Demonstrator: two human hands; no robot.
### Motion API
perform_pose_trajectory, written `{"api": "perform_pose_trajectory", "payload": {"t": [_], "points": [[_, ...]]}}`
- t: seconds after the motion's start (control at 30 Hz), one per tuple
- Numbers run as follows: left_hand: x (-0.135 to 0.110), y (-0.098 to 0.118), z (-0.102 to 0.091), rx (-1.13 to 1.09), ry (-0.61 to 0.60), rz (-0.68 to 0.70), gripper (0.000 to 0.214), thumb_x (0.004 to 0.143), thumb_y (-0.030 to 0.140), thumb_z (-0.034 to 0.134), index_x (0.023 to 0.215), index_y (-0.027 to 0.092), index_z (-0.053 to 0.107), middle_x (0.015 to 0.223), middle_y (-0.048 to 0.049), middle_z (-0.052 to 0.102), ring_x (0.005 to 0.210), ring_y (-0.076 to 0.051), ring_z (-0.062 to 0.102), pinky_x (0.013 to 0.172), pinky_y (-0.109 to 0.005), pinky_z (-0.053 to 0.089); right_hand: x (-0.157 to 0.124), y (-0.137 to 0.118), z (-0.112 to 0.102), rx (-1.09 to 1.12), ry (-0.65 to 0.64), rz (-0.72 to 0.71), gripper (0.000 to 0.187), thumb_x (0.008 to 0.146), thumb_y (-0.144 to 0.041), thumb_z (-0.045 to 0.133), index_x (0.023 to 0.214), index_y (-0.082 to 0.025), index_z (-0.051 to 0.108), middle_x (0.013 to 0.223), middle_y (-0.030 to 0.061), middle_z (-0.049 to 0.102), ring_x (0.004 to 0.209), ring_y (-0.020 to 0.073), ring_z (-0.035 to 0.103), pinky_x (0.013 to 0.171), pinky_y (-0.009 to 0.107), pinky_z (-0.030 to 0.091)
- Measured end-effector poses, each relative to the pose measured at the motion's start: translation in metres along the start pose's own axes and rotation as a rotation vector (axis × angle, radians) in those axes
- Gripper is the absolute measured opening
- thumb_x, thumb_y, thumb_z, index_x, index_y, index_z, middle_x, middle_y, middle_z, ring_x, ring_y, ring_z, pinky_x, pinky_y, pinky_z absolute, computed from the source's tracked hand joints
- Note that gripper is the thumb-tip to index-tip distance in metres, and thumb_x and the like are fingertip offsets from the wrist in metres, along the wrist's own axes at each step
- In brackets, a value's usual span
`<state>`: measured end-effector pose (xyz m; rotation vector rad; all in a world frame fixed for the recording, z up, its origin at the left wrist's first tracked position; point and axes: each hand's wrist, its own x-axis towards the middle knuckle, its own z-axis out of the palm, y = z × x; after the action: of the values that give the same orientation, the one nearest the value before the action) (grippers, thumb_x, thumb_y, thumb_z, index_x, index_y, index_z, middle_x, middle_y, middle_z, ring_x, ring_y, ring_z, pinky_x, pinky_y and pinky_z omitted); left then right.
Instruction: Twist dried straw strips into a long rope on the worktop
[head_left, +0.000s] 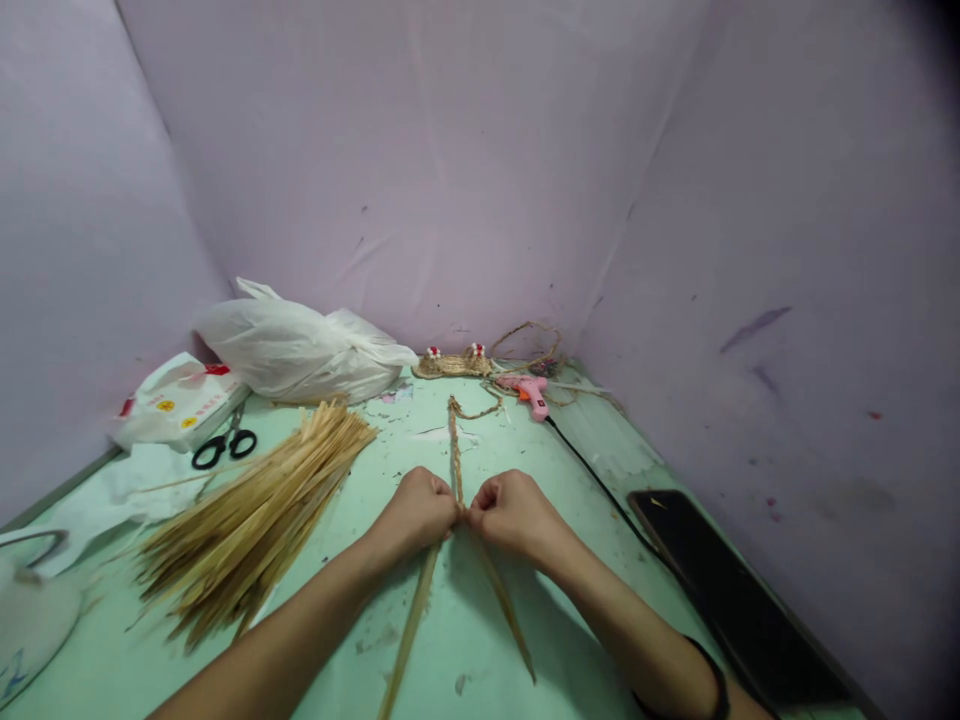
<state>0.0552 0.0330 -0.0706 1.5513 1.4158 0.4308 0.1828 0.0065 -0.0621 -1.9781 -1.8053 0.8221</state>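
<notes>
The left hand (426,508) and right hand (510,510) sit close together at the near end of a braided cord (454,445) on the green counter (510,445), fingers of each pinched on its strands; two flat strips (412,630) trail nearer.

Both hands (421,508) pinch a braided straw cord (455,455) at the green table (354,508).

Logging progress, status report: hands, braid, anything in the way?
Left fingers and right fingers pinched at near end of straw braid. Two loose strands trailing nearer. Nothing visibly obstructing.
</notes>
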Motion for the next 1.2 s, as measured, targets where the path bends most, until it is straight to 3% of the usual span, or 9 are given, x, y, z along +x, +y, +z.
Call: {"api": "perform_pose_trajectory", "payload": {"t": [0.17, 0.37, 0.5, 0.63, 0.73, 0.83, 0.9, 0.97, 1.2], "points": [[-0.008, 0.01, -0.004, -0.192, -0.031, -0.142, 0.013, 0.048, 0.01, 0.042, 0.036, 0.014, 0.043, 0.027, 0.0036, 0.032, 0.028, -0.004, 0.022, 0.034, -0.021, 0.012, -0.019, -0.014, 0.013, -0.129, 0.115, -0.185, 0.02, 0.065, -0.021, 0.048, 0.06, -0.014, 0.067, 0.058, 0.0099, 0.064, 0.049, 0.0132, 0.049, 0.045, 0.025, 0.022], [-0.005, 0.005, -0.015, -0.245, -0.14, -0.077, 0.006, 0.046, 0.01, 0.047, 0.043, 0.011, 0.051, 0.03, 0.0037, 0.037, 0.029, -0.003, 0.024, 0.034, -0.019, 0.012, -0.029, -0.019, 0.01, -0.209, 0.074, -0.241, 0.017, 0.065, -0.017, 0.05, 0.061, -0.018, 0.066, 0.061, 0.0096, 0.064, 0.052, 0.016, 0.051, 0.047, 0.027, 0.021], [0.0, 0.0, -0.021, -0.283, -0.206, -0.041, 0.005, 0.048, 0.016, 0.051, 0.046, 0.012, 0.049, 0.034, 0.0054, 0.037, 0.029, -0.002, 0.02, 0.033, -0.02, 0.009, -0.012, -0.01, -0.006, 0.1, 0.007, -0.191, 0.015, 0.067, -0.025, 0.053, 0.057, -0.017, 0.061, 0.055, 0.0052, 0.06, 0.051, 0.014, 0.05, 0.046, 0.024, 0.027], [0.001, -0.002, -0.026, -0.29, -0.288, -0.039, 0.012, 0.051, 0.024, 0.054, 0.049, 0.013, 0.049, 0.037, 0.0058, 0.039, 0.027, -0.002, 0.02, 0.031, -0.02, 0.007, 0.002, -0.006, -0.015, 0.666, 0.011, 0.133, 0.01, 0.07, -0.021, 0.052, 0.064, -0.014, 0.055, 0.064, 0.0064, 0.061, 0.052, 0.0117, 0.053, 0.053, 0.024, 0.041], [0.002, -0.003, -0.026, -0.277, -0.298, -0.023, 0.009, 0.051, 0.022, 0.052, 0.05, 0.013, 0.049, 0.038, 0.0059, 0.038, 0.027, -0.002, 0.02, 0.032, -0.02, 0.008, 0.0, -0.011, -0.011, 0.91, -0.257, 0.27, 0.008, 0.071, -0.017, 0.05, 0.066, -0.012, 0.055, 0.06, 0.0068, 0.06, 0.05, 0.0112, 0.054, 0.053, 0.025, 0.044], [0.001, -0.003, -0.026, -0.252, -0.32, -0.007, 0.007, 0.051, 0.02, 0.049, 0.05, 0.013, 0.05, 0.038, 0.0055, 0.038, 0.028, -0.003, 0.02, 0.032, -0.021, 0.009, -0.005, -0.015, -0.004, 0.954, -0.408, 0.221, 0.012, 0.07, -0.015, 0.048, 0.06, -0.011, 0.054, 0.05, 0.0022, 0.054, 0.038, 0.0056, 0.042, 0.039, 0.018, 0.033], [0.0, 0.0, -0.027, -0.232, -0.332, 0.005, 0.006, 0.051, 0.018, 0.048, 0.05, 0.013, 0.051, 0.037, 0.0055, 0.038, 0.029, -0.003, 0.02, 0.033, -0.021, 0.009, -0.005, -0.013, 0.0, 0.874, -0.354, 0.179, 0.014, 0.066, -0.013, 0.048, 0.052, -0.013, 0.051, 0.039, -0.0038, 0.043, 0.031, 0.0019, 0.026, 0.032, 0.017, 0.017], [-0.001, 0.003, -0.028, -0.198, -0.323, 0.021, 0.005, 0.049, 0.016, 0.046, 0.047, 0.013, 0.05, 0.036, 0.0057, 0.035, 0.03, -0.003, 0.02, 0.035, -0.02, 0.011, -0.002, -0.011, 0.003, 0.777, -0.292, 0.164, 0.016, 0.061, -0.011, 0.049, 0.046, -0.014, 0.047, 0.033, -0.0074, 0.032, 0.029, 0.0013, 0.016, 0.033, 0.02, 0.007], [-0.01, 0.008, -0.033, 0.202, -0.154, 0.019, 0.01, 0.051, 0.019, 0.049, 0.046, 0.013, 0.056, 0.038, 0.0016, 0.044, 0.039, -0.008, 0.034, 0.042, -0.021, 0.023, 0.001, -0.009, 0.008, 0.772, -0.18, 0.135, 0.008, 0.055, -0.01, 0.051, 0.048, -0.014, 0.052, 0.036, -0.005, 0.045, 0.035, 0.0031, 0.027, 0.039, 0.02, 0.018]]}}
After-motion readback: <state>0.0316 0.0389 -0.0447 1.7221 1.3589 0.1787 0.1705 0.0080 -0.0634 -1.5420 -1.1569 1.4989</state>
